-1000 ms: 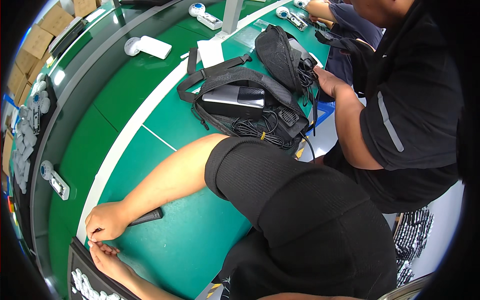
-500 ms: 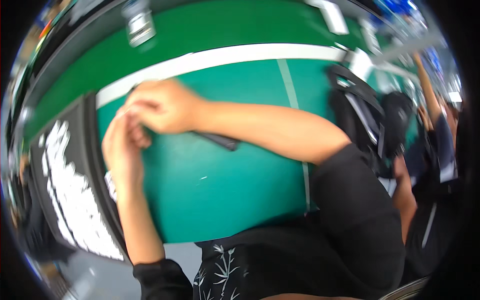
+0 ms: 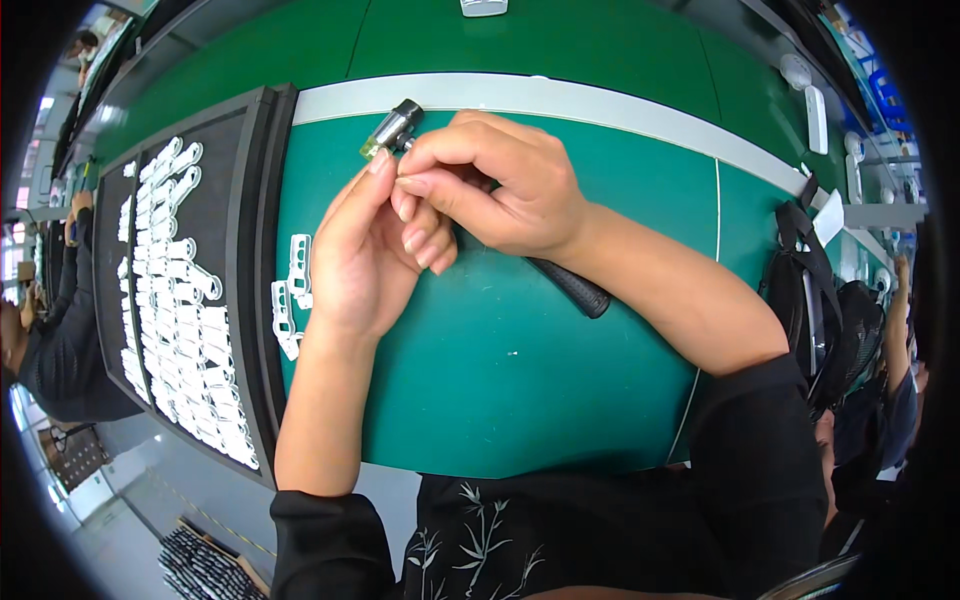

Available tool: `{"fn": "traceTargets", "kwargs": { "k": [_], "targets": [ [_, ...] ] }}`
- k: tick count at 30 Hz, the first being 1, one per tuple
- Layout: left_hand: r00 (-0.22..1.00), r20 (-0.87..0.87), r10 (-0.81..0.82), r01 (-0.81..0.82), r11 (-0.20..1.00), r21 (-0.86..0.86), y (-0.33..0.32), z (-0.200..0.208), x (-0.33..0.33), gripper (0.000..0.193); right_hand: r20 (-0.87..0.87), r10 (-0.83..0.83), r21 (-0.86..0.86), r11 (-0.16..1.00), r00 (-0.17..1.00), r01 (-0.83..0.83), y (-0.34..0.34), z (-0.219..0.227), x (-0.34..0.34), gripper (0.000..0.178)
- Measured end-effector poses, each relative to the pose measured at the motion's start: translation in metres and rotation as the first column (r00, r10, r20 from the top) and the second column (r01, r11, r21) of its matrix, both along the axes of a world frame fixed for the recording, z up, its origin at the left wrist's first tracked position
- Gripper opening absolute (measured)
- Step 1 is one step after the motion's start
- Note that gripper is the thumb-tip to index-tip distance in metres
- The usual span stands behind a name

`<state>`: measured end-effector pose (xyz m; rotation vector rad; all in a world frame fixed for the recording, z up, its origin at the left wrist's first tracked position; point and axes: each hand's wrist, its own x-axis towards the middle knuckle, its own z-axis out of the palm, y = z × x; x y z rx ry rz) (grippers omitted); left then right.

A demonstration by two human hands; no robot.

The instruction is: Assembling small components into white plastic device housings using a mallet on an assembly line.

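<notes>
My left hand (image 3: 375, 240) and my right hand (image 3: 505, 180) meet above the green mat. Both have fingertips pinched close together. Whatever lies between them, if anything, is too small or hidden to make out. Beneath them rests a mallet with a dark head (image 3: 397, 126) and a yellowish face. Its black handle (image 3: 575, 290) shows past my right wrist, while its middle is covered by my right hand. Left of my left wrist, two white slotted pieces (image 3: 300, 265) lie on the mat.
A black foam tray (image 3: 262, 200) with rows of white pieces (image 3: 180, 300) stands at the left. A white strip (image 3: 600, 115) crosses the far edge of the green mat (image 3: 520, 400). Black bags (image 3: 805, 290) sit at the right. Other people are at both sides.
The view has swung left and sharpened, so the tray, mallet head and loose white pieces now show. My hands remain together, now with fingertips pinched beside the mallet head.
</notes>
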<state>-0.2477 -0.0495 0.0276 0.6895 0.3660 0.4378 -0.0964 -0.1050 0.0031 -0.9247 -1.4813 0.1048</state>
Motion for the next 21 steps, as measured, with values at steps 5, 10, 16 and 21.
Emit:
{"fn": "traceTargets", "kwargs": {
  "k": [5, 10, 16, 21],
  "targets": [
    [1.000, -0.015, 0.024, -0.023, 0.998, 0.067, -0.0004, -0.0061, 0.0018, 0.035, -0.035, -0.001, -0.046, 0.999, 0.999, 0.000, -0.0042, 0.0021, 0.0007, 0.011],
    [0.999, -0.007, 0.043, -0.041, 0.990, 0.134, -0.0011, -0.0071, 0.0025, 0.035, -0.025, -0.014, -0.019, 1.000, 1.000, 0.014, -0.0030, -0.0005, -0.0023, 0.010],
    [0.998, -0.015, 0.055, -0.050, 0.977, 0.209, -0.0001, -0.0072, 0.0025, 0.035, -0.039, -0.013, -0.049, 0.999, 0.999, 0.012, -0.0034, -0.0010, -0.0025, 0.011],
    [0.996, -0.045, 0.078, -0.065, 0.969, 0.237, -0.0005, -0.0042, 0.0026, 0.035, -0.007, -0.017, -0.045, 0.999, 1.000, 0.016, -0.0028, 0.0008, -0.0015, 0.010]
  ]
}}
